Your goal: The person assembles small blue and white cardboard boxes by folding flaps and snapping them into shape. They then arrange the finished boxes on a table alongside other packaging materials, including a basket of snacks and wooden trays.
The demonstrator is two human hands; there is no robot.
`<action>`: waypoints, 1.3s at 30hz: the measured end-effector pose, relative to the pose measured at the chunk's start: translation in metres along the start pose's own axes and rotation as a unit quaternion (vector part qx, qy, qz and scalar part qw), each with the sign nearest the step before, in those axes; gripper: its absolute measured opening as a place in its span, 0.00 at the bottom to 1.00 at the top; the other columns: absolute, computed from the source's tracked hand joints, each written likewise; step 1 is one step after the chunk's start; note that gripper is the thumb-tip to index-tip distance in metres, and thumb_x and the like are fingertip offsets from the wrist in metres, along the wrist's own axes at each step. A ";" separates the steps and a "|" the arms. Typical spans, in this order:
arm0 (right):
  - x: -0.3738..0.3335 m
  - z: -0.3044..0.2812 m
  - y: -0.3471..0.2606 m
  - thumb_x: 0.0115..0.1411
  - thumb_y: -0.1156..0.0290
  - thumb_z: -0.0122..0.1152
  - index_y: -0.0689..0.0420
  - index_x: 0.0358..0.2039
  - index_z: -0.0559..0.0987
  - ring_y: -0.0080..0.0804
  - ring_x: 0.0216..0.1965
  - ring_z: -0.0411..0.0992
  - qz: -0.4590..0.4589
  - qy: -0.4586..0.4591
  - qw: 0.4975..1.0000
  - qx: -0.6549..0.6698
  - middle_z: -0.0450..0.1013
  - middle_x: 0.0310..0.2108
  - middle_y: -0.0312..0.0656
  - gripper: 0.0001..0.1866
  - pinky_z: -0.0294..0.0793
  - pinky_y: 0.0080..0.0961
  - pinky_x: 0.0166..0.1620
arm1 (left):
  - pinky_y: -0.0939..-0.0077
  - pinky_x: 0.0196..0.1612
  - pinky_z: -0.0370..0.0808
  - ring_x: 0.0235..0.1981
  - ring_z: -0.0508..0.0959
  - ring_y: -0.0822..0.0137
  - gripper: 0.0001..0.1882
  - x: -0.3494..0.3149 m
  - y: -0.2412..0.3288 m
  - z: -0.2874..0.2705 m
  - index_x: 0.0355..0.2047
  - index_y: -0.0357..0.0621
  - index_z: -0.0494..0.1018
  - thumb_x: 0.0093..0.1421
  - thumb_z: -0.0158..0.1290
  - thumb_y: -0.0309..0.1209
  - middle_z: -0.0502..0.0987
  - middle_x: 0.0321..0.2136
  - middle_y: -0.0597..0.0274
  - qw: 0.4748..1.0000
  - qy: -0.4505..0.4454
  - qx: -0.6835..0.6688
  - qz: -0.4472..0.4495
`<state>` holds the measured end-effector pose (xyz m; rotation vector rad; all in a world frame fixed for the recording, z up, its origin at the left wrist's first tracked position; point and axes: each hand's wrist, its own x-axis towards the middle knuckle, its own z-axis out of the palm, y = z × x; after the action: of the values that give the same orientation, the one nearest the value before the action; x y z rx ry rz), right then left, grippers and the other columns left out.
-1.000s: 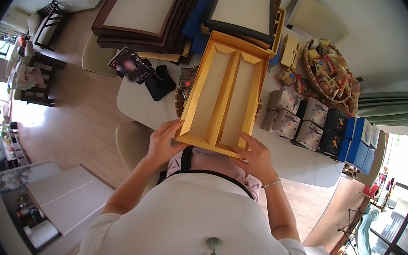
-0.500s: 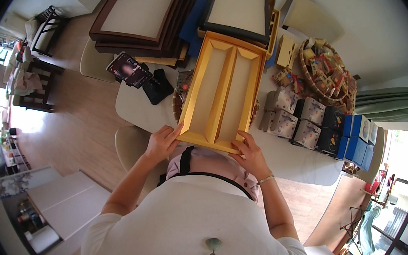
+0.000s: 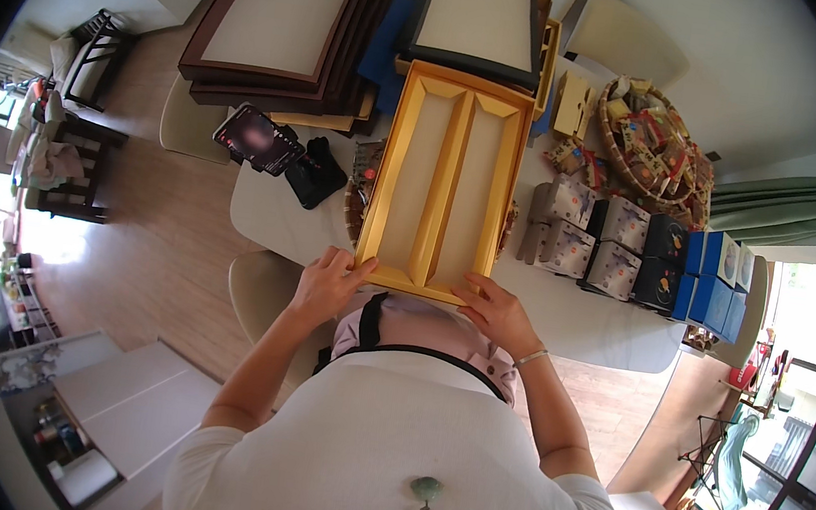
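A long gold gift box [image 3: 443,184], open on top and split by a raised lengthwise divider into two compartments with pale bases, extends away from my body. My left hand [image 3: 328,282] grips its near left corner, fingers bent over the rim. At the near right corner my right hand [image 3: 499,318] holds the front edge, fingertips on top of the wall and the thumb at the outer edge. Beneath the box, a woven basket [image 3: 361,184] shows only at the sides; the rest is hidden.
Brown trays [image 3: 284,19] are stacked at far left, near a black-framed tray [image 3: 480,21]. A phone [image 3: 258,137] leans by a black pouch [image 3: 317,174]. To the right are a basket of wrapped snacks [image 3: 652,142], patterned boxes [image 3: 565,248] and blue boxes [image 3: 715,300] on the white table [image 3: 610,334].
Both hands have slid slightly inward along the near end of the gold box, with the left fingertips further over the corner. The box itself has barely shifted.
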<state>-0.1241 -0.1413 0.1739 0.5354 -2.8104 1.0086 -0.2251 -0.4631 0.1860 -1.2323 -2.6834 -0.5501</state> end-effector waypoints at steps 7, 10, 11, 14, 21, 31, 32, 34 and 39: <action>-0.003 0.007 0.008 0.56 0.68 0.67 0.53 0.44 0.80 0.35 0.29 0.76 -0.039 0.007 0.998 -0.056 0.73 0.47 0.44 0.15 0.79 0.29 0.34 | 0.69 0.32 0.74 0.33 0.71 0.59 0.18 0.006 0.002 -0.004 0.45 0.54 0.80 0.52 0.64 0.34 0.67 0.31 0.61 0.995 -0.064 -0.066 -0.036; -0.004 0.001 0.001 0.58 0.69 0.65 0.54 0.50 0.76 0.33 0.28 0.76 0.077 0.043 0.993 0.072 0.73 0.46 0.46 0.18 0.79 0.28 0.31 | 0.64 0.36 0.74 0.38 0.73 0.56 0.23 0.009 -0.006 0.007 0.51 0.49 0.75 0.55 0.61 0.39 0.68 0.33 0.59 0.982 -0.022 -0.146 -0.116; -0.002 0.001 0.002 0.59 0.68 0.65 0.55 0.52 0.74 0.32 0.28 0.77 0.127 0.089 0.983 0.094 0.72 0.47 0.46 0.20 0.79 0.27 0.31 | 0.63 0.37 0.74 0.39 0.73 0.56 0.25 0.014 -0.009 0.013 0.54 0.49 0.72 0.57 0.60 0.40 0.69 0.35 0.57 0.972 0.024 -0.186 -0.141; 0.005 0.003 0.012 0.60 0.67 0.65 0.58 0.57 0.67 0.28 0.31 0.78 0.278 0.119 0.924 0.232 0.71 0.50 0.47 0.26 0.80 0.26 0.32 | 0.61 0.40 0.74 0.42 0.75 0.53 0.32 0.031 -0.023 0.033 0.62 0.48 0.63 0.59 0.58 0.40 0.70 0.42 0.52 0.942 0.066 -0.251 -0.213; 0.000 -0.017 0.015 0.60 0.73 0.65 0.54 0.68 0.53 0.32 0.44 0.74 0.405 -0.053 0.748 0.523 0.70 0.44 0.48 0.40 0.82 0.30 0.45 | 0.66 0.43 0.79 0.51 0.76 0.56 0.44 0.034 -0.036 0.024 0.72 0.54 0.43 0.60 0.55 0.35 0.65 0.61 0.53 0.770 -0.158 -0.504 -0.358; -0.003 0.016 0.014 0.55 0.81 0.60 0.55 0.69 0.51 0.32 0.38 0.76 0.403 0.028 0.801 0.443 0.72 0.39 0.47 0.44 0.81 0.26 0.37 | 0.70 0.36 0.82 0.44 0.79 0.66 0.43 0.024 -0.025 0.029 0.71 0.47 0.45 0.58 0.52 0.20 0.72 0.54 0.54 0.741 -0.183 -0.502 -0.406; -0.003 0.018 0.015 0.54 0.81 0.60 0.56 0.69 0.51 0.32 0.37 0.77 0.401 0.028 0.817 0.412 0.72 0.38 0.47 0.44 0.80 0.26 0.35 | 0.69 0.38 0.81 0.44 0.79 0.66 0.43 0.028 -0.022 0.028 0.71 0.46 0.46 0.57 0.53 0.20 0.72 0.54 0.55 0.745 -0.182 -0.497 -0.407; -0.003 0.021 0.017 0.52 0.79 0.62 0.57 0.68 0.51 0.33 0.36 0.77 0.406 0.034 0.822 0.398 0.73 0.38 0.47 0.45 0.80 0.27 0.37 | 0.67 0.43 0.80 0.46 0.78 0.64 0.42 0.034 -0.018 0.022 0.69 0.43 0.50 0.56 0.56 0.20 0.72 0.53 0.55 0.751 -0.182 -0.486 -0.408; -0.009 0.033 0.027 0.48 0.69 0.71 0.60 0.67 0.52 0.43 0.37 0.78 0.351 0.038 0.896 0.269 0.76 0.42 0.54 0.50 0.77 0.33 0.44 | 0.68 0.55 0.73 0.50 0.76 0.61 0.46 0.020 -0.038 0.048 0.66 0.40 0.55 0.47 0.65 0.24 0.73 0.53 0.52 0.832 -0.137 -0.438 -0.313</action>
<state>-0.1251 -0.1408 0.1306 -0.5465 -2.6494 1.8941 -0.2657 -0.4534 0.1367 -0.4590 -3.1434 -1.9979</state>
